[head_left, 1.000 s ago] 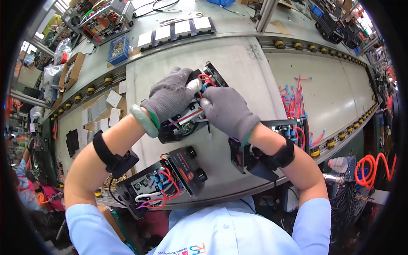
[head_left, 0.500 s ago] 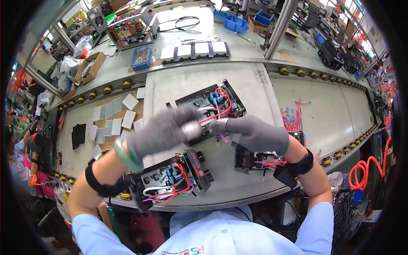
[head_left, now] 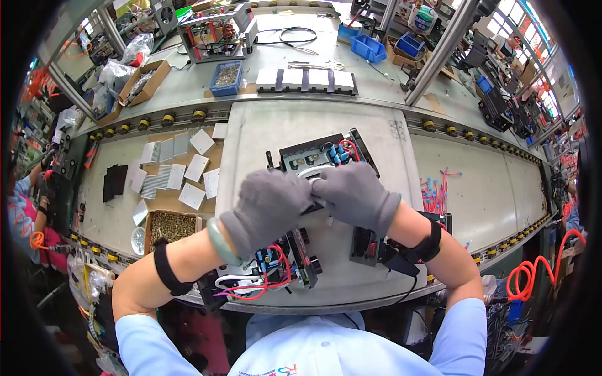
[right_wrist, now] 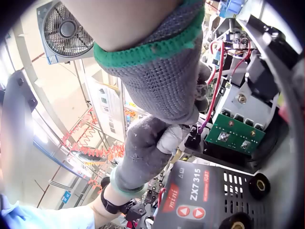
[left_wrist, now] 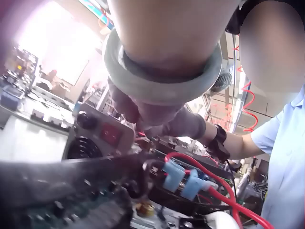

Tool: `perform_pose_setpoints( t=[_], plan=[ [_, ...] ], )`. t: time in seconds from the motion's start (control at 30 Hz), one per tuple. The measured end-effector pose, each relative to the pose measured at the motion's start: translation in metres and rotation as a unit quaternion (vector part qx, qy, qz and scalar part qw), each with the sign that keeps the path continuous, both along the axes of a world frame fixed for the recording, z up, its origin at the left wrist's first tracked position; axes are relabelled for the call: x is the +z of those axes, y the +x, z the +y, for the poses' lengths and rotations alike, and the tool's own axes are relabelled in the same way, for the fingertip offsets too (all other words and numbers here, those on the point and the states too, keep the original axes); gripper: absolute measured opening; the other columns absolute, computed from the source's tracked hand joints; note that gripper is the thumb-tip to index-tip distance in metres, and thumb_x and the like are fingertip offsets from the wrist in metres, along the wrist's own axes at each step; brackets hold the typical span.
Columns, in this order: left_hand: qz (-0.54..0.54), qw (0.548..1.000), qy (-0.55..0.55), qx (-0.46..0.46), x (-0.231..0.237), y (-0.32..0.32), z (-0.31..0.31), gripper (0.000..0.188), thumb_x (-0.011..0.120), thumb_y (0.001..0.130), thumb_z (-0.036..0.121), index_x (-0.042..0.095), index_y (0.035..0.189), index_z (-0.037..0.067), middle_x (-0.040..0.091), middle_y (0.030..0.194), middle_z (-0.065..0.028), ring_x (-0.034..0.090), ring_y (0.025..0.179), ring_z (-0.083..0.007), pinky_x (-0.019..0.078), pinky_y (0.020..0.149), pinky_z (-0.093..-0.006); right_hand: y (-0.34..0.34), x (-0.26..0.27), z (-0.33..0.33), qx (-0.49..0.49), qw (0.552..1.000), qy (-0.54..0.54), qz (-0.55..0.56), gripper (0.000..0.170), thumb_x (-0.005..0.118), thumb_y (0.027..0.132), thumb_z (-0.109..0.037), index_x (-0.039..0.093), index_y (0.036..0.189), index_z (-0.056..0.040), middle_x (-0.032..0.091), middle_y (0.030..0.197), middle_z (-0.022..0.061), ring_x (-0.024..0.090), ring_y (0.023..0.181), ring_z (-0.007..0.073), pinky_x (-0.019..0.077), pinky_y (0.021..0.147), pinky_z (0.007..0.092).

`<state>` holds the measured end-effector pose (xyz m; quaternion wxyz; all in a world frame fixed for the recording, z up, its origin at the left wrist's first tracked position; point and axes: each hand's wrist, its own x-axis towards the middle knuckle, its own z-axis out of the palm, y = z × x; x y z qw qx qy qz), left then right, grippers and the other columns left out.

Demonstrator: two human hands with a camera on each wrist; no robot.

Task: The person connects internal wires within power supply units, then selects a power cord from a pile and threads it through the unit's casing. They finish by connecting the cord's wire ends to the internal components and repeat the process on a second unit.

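Note:
Both hands wear grey knit gloves and meet over an opened black machine chassis [head_left: 295,160] on the workbench. My left hand [head_left: 273,210] has its fingers curled; what lies under them is hidden. My right hand [head_left: 357,194] meets it at the fingertips, beside a thick white cable [head_left: 313,170] that arcs across the chassis. Inside the chassis are blue wire connectors [head_left: 338,152] and red wires. In the right wrist view, a red wire [right_wrist: 220,81] with a purple end runs down to the right fingertips, next to a small black connector [right_wrist: 192,138].
A second opened unit [head_left: 266,269] stands below the left forearm, and another [head_left: 364,244] under the right wrist. A box of brass fittings [head_left: 172,229] and several pale metal plates [head_left: 191,195] lie left. A bundle of red wires [head_left: 439,191] lies right. A rail [head_left: 207,113] runs behind.
The head view has shifted, so the bench appears further right. My hands have come together at the white cable. Half a second ago the right hand pinched the purple-ended red wire while the left hand moved.

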<state>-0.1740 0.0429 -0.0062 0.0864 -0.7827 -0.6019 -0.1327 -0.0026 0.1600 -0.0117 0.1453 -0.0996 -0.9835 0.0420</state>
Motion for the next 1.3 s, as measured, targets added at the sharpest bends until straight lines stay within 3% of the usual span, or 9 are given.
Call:
perform_pose_setpoints(
  t=[0.1,0.17,0.23,0.3,0.43,0.8,1.1,1.23,1.3],
  plan=[
    [-0.139,0.985,-0.007,0.101,0.011,-0.026,0.003,0.029,0.073,0.086,0.033,0.065,0.089,0.006,0.064,0.076,-0.0115,0.066,0.069,-0.0302,0.0516,0.063,-0.0404,-0.009,-0.010,0.002,-0.012,1.000,0.021,-0.015,0.004,0.066,0.075,-0.015,0.063,0.076,-0.0129,0.058,0.068,0.0051,0.064,0.061,0.0265,0.0492,0.051,0.0396],
    [-0.200,0.941,-0.139,0.236,0.012,-0.047,0.002,0.049,0.067,0.089,0.050,0.063,0.104,0.003,0.067,0.080,-0.0143,0.069,0.076,-0.0297,0.0540,0.068,-0.0376,-0.013,-0.024,0.003,-0.018,0.998,0.058,-0.002,0.004,0.065,0.076,-0.014,0.062,0.077,-0.0120,0.058,0.068,0.0047,0.065,0.061,0.0250,0.0493,0.050,0.0389],
    [-0.213,0.934,-0.179,0.225,0.010,-0.055,0.004,0.060,0.061,0.093,0.057,0.060,0.115,0.001,0.067,0.082,-0.0140,0.069,0.074,-0.0249,0.0544,0.067,-0.0346,-0.017,-0.026,0.000,-0.015,0.998,0.058,0.007,0.002,0.064,0.077,-0.013,0.063,0.077,-0.0107,0.059,0.070,0.0057,0.066,0.062,0.0255,0.0506,0.051,0.0391],
    [-0.451,0.759,-0.396,0.253,0.014,-0.047,0.006,0.051,0.060,0.097,0.049,0.059,0.111,0.000,0.067,0.083,-0.0129,0.068,0.071,-0.0198,0.0550,0.062,-0.0305,-0.018,-0.027,-0.001,-0.013,0.998,0.058,0.016,0.004,0.062,0.079,-0.012,0.065,0.078,-0.0094,0.061,0.072,0.0068,0.067,0.063,0.0261,0.0518,0.051,0.0392],
    [-0.471,0.737,-0.419,0.244,0.011,-0.041,0.012,0.056,0.052,0.100,0.051,0.051,0.121,-0.001,0.064,0.085,-0.0106,0.064,0.064,-0.0155,0.0530,0.056,-0.0289,-0.013,-0.027,0.000,0.005,0.997,0.066,0.042,0.003,0.063,0.077,-0.013,0.064,0.076,-0.0100,0.059,0.071,0.0055,0.066,0.063,0.0241,0.0511,0.051,0.0373],
    [-0.537,0.703,-0.410,0.223,-0.002,-0.036,0.014,0.041,0.046,0.104,0.036,0.040,0.119,-0.002,0.064,0.084,-0.0140,0.069,0.063,-0.0189,0.0591,0.053,-0.0297,-0.025,-0.039,-0.001,0.033,0.997,0.030,0.070,0.006,0.063,0.078,-0.016,0.065,0.078,-0.0103,0.060,0.073,0.0058,0.066,0.065,0.0233,0.0510,0.052,0.0369],
    [-0.504,0.724,-0.417,0.218,0.011,-0.040,0.022,0.034,0.044,0.106,0.029,0.044,0.124,0.001,0.066,0.085,-0.0129,0.070,0.064,-0.0189,0.0588,0.051,-0.0294,-0.026,-0.012,0.003,0.000,0.998,-0.023,-0.060,0.008,0.062,0.082,-0.014,0.067,0.081,-0.0069,0.067,0.078,0.0132,0.070,0.073,0.0290,0.0553,0.060,0.0410],
    [-0.449,0.751,-0.444,0.189,0.006,-0.092,0.054,0.027,0.051,0.103,0.028,0.055,0.114,0.003,0.067,0.077,-0.0079,0.069,0.061,-0.0168,0.0564,0.050,-0.0273,0.014,0.014,0.045,-0.095,0.970,-0.138,0.174,0.014,0.061,0.084,-0.011,0.070,0.093,-0.0061,0.067,0.081,0.0164,0.067,0.076,0.0381,0.0546,0.072,0.0443],
    [-0.440,0.755,-0.454,0.173,0.012,-0.103,0.065,0.027,0.052,0.103,0.028,0.056,0.112,0.004,0.067,0.077,-0.0081,0.069,0.061,-0.0171,0.0563,0.050,-0.0280,0.057,0.025,0.058,-0.166,0.955,-0.149,0.197,0.015,0.063,0.087,-0.015,0.071,0.097,-0.0073,0.068,0.082,0.0171,0.066,0.077,0.0381,0.0541,0.071,0.0447]
  ],
)
